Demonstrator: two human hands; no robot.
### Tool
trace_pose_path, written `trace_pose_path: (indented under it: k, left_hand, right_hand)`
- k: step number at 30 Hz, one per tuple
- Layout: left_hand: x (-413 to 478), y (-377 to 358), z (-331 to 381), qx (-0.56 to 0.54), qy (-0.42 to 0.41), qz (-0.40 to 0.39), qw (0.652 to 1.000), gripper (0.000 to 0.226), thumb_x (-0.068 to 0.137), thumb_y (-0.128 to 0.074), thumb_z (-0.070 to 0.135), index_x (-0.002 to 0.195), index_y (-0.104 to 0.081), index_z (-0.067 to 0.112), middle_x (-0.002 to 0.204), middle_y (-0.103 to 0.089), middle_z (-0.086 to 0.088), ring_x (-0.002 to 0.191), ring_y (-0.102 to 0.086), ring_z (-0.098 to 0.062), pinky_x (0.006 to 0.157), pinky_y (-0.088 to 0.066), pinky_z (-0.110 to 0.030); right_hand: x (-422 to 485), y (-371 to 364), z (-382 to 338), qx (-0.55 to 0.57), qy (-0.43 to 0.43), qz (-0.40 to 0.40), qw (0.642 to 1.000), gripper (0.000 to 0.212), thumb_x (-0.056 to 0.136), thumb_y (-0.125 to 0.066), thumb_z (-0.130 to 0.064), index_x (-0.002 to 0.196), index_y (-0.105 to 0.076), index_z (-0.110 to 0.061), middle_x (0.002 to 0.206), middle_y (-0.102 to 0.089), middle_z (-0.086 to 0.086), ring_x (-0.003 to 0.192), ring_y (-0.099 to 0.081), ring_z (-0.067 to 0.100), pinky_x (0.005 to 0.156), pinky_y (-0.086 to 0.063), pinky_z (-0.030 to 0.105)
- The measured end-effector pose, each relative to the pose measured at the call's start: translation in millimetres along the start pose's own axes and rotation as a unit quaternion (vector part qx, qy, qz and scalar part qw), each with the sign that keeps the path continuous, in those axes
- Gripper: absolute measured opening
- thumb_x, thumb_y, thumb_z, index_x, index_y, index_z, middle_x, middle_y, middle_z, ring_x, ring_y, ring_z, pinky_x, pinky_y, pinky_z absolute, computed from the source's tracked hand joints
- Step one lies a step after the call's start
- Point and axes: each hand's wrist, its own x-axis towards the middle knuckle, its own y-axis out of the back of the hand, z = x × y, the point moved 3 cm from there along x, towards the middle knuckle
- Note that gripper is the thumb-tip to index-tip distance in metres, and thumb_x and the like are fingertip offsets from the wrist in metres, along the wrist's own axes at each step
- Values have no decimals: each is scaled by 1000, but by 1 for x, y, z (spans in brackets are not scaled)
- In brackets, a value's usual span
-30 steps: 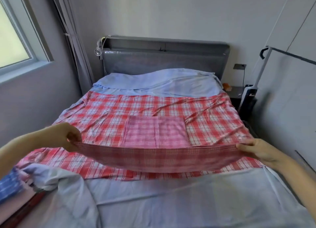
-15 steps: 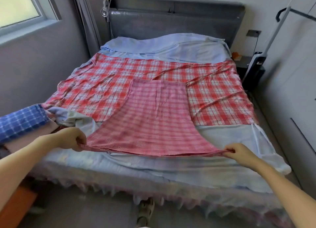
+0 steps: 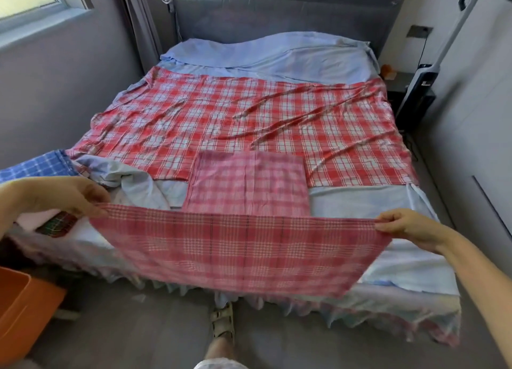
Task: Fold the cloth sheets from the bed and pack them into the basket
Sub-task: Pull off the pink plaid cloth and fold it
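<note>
Bed (image 3: 360,202) below; pink check cloth (image 3: 241,252) now pulled off its edge. Left hand (image 3: 69,197) and right hand (image 3: 410,227) pinch corners, next fold ready

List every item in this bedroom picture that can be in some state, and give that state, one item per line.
pink checked cloth: held taut by two corners, far part lying on the bed
left hand: pinching the cloth's corner
right hand: pinching the opposite corner
red plaid sheet: spread out, wrinkled, unfolded
light blue sheet: spread near the headboard
orange basket: on the floor, contents hidden
</note>
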Motion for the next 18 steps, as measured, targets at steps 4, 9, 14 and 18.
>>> trace_pose_path:
  k: [4, 9, 14, 18]
  left_hand:
    - [-4, 8, 75, -154, 9, 144, 977, 3, 83, -70, 16, 83, -72, 14, 70, -71, 2, 66, -59, -15, 67, -47, -26]
    - [88, 31, 72, -217, 24, 245, 944, 16, 83, -71, 18, 94, -72, 7, 92, -71, -18, 81, -61, -27, 79, -49, -35]
    - [194, 81, 87, -254, 45, 292, 921, 13, 85, -68, 13, 94, -69, 4, 83, -65, -14, 74, -54, -25, 66, -44, -31]
    - [273, 98, 97, -270, 63, 317, 907, 22, 83, -69, 10, 102, -70, -1, 94, -68, -20, 86, -62, -35, 78, -45, -35]
  right_hand:
    - [63, -3, -19, 43, 1, 113, 993, 12, 89, -59, -3, 87, -68, 5, 87, -69, 17, 84, -65, 25, 80, -51, 30]
    - [155, -8, -41, 104, -29, 209, 972, 10, 92, -56, -4, 85, -63, -1, 82, -63, 11, 80, -57, 23, 71, -46, 29]
    - [252, 8, -54, 103, -68, 319, 940, 23, 91, -58, -5, 97, -59, 17, 84, -58, 18, 77, -51, 22, 70, -45, 36]
    - [313, 14, -53, 87, -110, 389, 911, 28, 88, -61, -6, 99, -58, 19, 87, -59, 34, 75, -49, 23, 83, -51, 52]
